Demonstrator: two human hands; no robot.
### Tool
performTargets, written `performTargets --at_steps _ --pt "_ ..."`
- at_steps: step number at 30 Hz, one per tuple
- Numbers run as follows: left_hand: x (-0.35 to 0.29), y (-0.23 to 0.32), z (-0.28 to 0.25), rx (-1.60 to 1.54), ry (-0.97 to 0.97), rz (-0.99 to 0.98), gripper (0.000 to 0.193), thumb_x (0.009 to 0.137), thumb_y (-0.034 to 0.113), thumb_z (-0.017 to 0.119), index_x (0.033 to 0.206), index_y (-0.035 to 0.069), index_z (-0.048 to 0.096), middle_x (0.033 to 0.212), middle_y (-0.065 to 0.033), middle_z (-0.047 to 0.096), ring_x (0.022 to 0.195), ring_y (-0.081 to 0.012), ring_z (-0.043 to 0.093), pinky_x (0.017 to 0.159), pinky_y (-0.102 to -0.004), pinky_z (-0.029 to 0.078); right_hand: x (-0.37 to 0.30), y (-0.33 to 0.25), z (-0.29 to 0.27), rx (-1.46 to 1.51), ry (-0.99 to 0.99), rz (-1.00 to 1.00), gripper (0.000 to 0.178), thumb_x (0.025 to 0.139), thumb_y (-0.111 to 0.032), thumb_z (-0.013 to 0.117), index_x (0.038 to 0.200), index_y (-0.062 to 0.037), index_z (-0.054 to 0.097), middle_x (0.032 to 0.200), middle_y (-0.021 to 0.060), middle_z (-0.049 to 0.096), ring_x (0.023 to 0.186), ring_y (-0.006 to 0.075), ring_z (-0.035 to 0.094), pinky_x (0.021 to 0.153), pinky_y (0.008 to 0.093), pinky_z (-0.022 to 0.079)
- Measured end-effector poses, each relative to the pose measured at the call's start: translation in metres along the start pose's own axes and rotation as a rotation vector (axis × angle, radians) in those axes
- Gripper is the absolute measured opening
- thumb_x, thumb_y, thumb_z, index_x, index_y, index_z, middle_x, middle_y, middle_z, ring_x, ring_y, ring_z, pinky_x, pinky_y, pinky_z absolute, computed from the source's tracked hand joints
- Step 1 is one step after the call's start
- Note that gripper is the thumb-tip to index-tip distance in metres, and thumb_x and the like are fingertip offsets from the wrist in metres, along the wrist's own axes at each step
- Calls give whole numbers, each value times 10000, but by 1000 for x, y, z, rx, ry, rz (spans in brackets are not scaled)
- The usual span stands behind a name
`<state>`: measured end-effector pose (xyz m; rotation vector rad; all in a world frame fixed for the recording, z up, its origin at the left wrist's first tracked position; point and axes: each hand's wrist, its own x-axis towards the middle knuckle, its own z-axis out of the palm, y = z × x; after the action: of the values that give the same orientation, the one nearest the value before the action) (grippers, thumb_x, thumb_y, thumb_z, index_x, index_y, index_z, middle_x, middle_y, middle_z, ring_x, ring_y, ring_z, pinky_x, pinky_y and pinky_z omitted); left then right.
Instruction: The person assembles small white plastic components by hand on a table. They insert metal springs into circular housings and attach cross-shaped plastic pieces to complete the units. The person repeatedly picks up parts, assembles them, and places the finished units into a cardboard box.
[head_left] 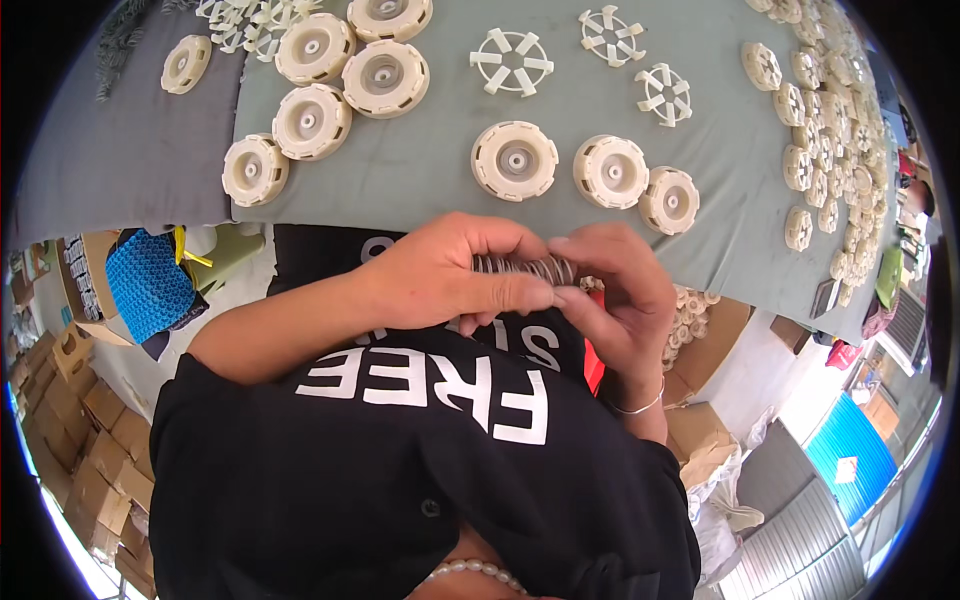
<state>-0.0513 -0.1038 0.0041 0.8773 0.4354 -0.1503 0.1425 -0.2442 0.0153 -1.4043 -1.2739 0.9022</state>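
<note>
Just off the table's near edge, my left hand (455,270) and my right hand (625,285) meet around a metal coil spring (540,268). Fingers and thumb of the left hand wrap its left part, while those of the right pinch its right end. Part of the coil is hidden under the fingers. Beyond my hands on the cloth lie a round cream plastic housing (514,162), a second housing (610,172) and a third one (669,200), each with a hub in its middle. Behind them are three spoked cream rings (511,62).
A green-grey cloth covers the table (420,185). More round housings (312,122) form a cluster at left, with a pile of spoked rings (258,22) behind. Many assembled wheels (850,130) crowd the right side. Below the table stand cardboard boxes (715,345) and a blue woven bag (152,285).
</note>
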Motion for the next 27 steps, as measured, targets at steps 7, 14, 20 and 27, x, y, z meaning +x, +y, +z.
performTargets --at_steps 7,14,20,27 --pt "-4 7 -16 -194 -171 -182 241 1042 204 690 1163 -4 707 919 -80 719 646 -87 632 542 -217 512 8 -9 -11 6 376 -75 361 740 35 890 1065 24 735 924 111 697 816 171 641 717 303 516" --pt "-9 10 -14 -42 -18 -7 192 1001 144 732 1157 32 720 1032 -36 724 841 -74 668 577 -221 544 45 8 -30 -761 260 26 390 692 -71 954 1034 -45 769 994 50 677 741 142 612 626 282 498" --pt "-4 -2 -25 281 -217 54 200 979 166 765 1101 12 729 1041 -21 728 947 -91 663 824 -277 550 65 2 21 -817 87 -295 346 749 -36 901 1070 -66 774 1080 41 703 846 180 665 676 338 516" --pt "-4 1 -24 459 -171 72 241 987 171 734 1178 26 714 1054 -49 707 984 -136 667 885 -313 546 42 8 2 -381 300 -228 416 790 67 793 1189 -26 721 1137 99 678 914 232 688 799 342 562"
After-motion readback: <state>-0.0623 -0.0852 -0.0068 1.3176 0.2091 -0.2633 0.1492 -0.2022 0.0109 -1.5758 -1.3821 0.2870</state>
